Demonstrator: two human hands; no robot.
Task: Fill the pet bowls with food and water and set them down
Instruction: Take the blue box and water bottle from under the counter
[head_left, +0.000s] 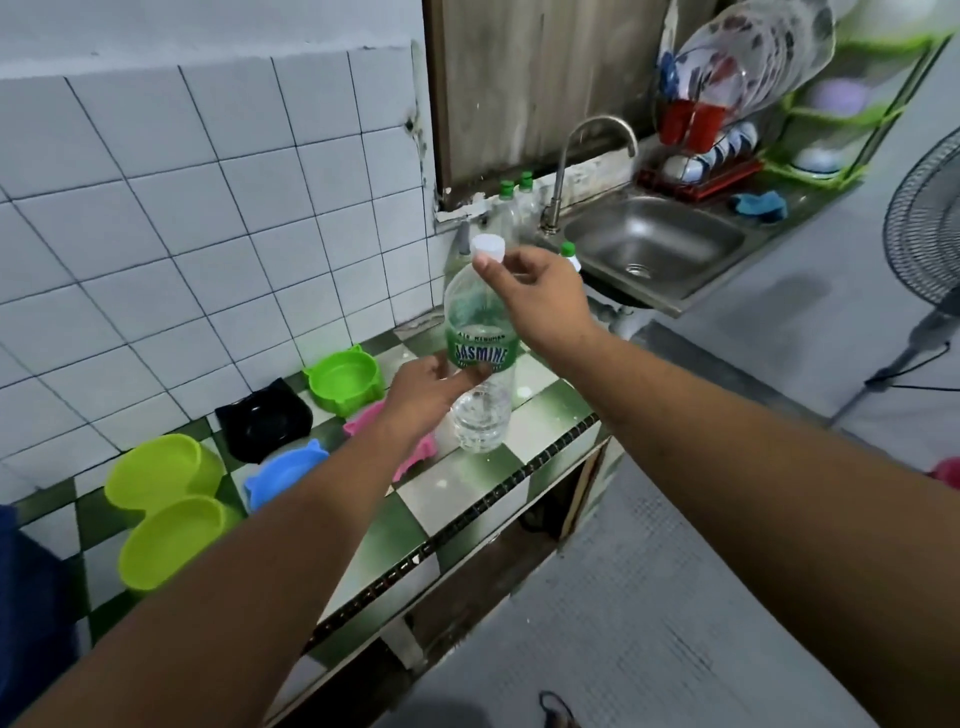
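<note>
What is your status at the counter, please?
Left hand grips clear plastic water bottle with green label, mid-body. Right hand pinches its white screw cap. Water low inside. Green cat-eared plastic bowl beside it, unobstructed.

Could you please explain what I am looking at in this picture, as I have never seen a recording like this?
There is no machine: a person wears one camera on the head, looking down at their own bare arms. The left hand grips a clear water bottle around its green label; a little water sits at its bottom. The right hand pinches the white cap at its top. On the tiled counter stand a green bowl, black bowl, pink bowl, blue bowl and two lime bowls. A steel sink lies beyond.
</note>
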